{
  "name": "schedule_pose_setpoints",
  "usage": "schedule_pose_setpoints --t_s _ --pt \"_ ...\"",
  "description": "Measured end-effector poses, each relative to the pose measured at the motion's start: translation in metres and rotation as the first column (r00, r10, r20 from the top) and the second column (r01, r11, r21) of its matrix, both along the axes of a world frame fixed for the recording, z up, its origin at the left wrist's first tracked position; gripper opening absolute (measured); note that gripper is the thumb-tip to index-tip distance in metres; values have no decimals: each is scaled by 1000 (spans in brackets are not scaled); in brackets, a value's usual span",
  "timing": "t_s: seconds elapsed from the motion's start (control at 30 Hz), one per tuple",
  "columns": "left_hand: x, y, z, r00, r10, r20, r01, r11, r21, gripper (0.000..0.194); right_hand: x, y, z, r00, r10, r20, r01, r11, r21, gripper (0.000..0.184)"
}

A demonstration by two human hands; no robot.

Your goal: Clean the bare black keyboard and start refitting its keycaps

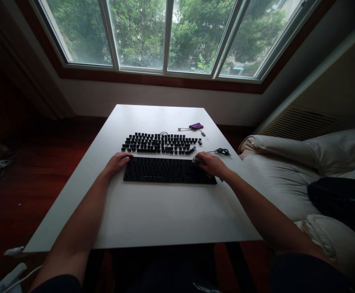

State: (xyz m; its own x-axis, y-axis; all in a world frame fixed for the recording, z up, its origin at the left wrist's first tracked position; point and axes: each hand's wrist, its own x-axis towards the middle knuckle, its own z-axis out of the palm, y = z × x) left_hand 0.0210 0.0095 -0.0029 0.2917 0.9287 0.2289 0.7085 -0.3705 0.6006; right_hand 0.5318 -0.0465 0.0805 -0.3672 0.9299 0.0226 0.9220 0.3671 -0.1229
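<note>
A black keyboard [165, 170] lies flat on the white table, its keycaps off over the part I can see. My left hand [118, 162] is closed at its far left corner, fingertips on the edge. Over the keyboard's right end is my right hand [211, 163], fingers closed round a small greyish-white thing [197, 160], perhaps a cloth or tissue; the hand hides most of it. Just beyond the keyboard, loose black keycaps [153, 142] sit in rows, laid out much like a keyboard.
On the white table [153, 219] there is also a purple cloth or pouch [196, 126] with a thin stick beside it and a small wire tool [203, 133]. A coiled black cable [222, 151] lies at the right edge. A pale sofa [275, 175] stands to the right.
</note>
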Motion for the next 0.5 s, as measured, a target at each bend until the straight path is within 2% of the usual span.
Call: schedule_pose_setpoints --t_s 0.13,0.27,0.5 --pt "-1 1 -2 1000 3 4 -3 1000 0 39 -20 6 5 990 126 60 -128 991 30 33" --pt "-2 3 -2 1000 -12 -9 12 1000 3 39 -30 8 6 972 182 145 -185 983 5 36" --pt "-2 3 -3 1000 -8 -3 8 1000 3 40 -12 15 10 949 190 252 -184 982 -48 41"
